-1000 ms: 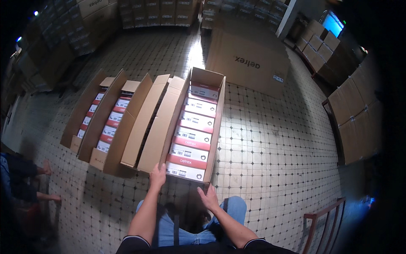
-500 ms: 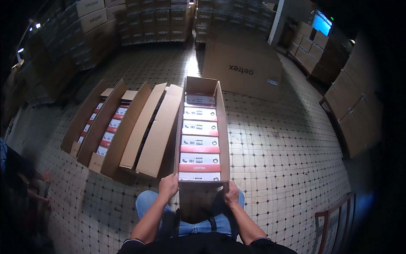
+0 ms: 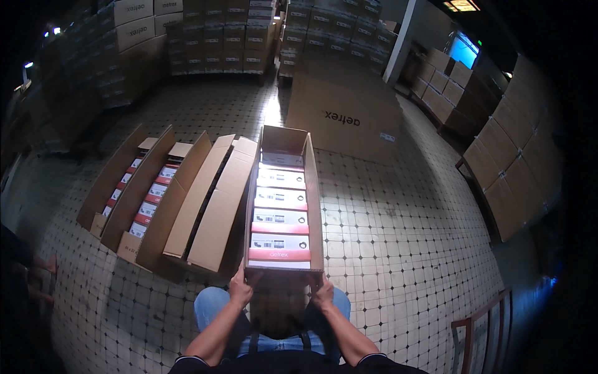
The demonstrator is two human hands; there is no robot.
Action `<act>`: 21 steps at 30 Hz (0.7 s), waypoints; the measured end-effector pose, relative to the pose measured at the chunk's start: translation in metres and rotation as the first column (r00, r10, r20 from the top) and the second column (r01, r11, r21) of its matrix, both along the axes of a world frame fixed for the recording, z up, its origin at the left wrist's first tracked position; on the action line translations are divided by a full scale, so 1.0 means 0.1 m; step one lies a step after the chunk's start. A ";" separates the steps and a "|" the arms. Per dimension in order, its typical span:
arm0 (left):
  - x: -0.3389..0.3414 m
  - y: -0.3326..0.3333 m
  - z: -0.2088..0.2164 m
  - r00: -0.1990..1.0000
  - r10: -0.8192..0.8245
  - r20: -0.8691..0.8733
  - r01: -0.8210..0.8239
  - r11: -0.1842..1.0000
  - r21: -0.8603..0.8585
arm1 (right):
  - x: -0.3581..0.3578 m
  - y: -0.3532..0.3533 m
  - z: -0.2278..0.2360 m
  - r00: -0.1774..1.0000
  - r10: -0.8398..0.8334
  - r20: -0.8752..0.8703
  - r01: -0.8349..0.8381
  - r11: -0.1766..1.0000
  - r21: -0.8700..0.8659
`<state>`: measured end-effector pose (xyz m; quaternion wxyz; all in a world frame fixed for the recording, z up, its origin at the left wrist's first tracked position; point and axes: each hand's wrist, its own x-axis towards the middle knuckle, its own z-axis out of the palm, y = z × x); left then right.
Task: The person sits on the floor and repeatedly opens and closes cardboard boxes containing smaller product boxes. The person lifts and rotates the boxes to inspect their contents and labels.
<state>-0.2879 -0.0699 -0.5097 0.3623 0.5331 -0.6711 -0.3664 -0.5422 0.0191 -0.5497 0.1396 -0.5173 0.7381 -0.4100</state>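
A long open carton point(image 3: 283, 206), packed with a row of red-and-white boxes point(image 3: 280, 219), stands on the tiled floor point(image 3: 398, 249) beside two open cartons point(image 3: 174, 199). The left hand point(image 3: 240, 288) and right hand point(image 3: 323, 293) grip its near bottom corners.

A single head-worn fisheye view looked steeply down from above the long open carton point(image 3: 284, 206), close over its near end. It faced forward across the tiled floor point(image 3: 398, 237) beyond the carton, toward stacked boxes point(image 3: 237, 37) far behind it; straight edges curved near the rim.
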 end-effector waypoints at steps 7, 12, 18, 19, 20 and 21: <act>-0.47 -1.02 1.18 0.978 0.178 0.107 -0.140 0.945 -0.295 | -0.46 -1.07 1.37 0.972 -0.124 -0.202 0.073 0.968 -0.240; -0.79 -1.85 1.67 1.000 -0.005 -0.019 -0.005 0.869 -0.496 | -0.79 -1.98 2.13 0.934 -0.269 -0.235 0.146 0.888 -0.436; -1.25 -2.55 1.85 0.996 0.081 0.023 -0.059 0.868 -0.493 | -1.07 -2.57 2.55 0.955 -0.234 -0.182 0.172 0.937 -0.305; -1.31 -2.65 1.90 0.994 0.111 0.013 -0.093 0.887 -0.453 | -1.10 -2.67 2.60 0.961 -0.226 -0.162 0.174 0.943 -0.285; -1.36 -2.71 1.94 0.990 0.141 0.003 -0.128 0.903 -0.409 | -1.13 -2.76 2.62 0.965 -0.217 -0.145 0.174 0.949 -0.264; -1.38 -2.79 2.00 0.988 0.153 -0.001 -0.140 0.904 -0.404 | -1.10 -2.84 2.60 0.968 -0.212 -0.132 0.171 0.948 -0.269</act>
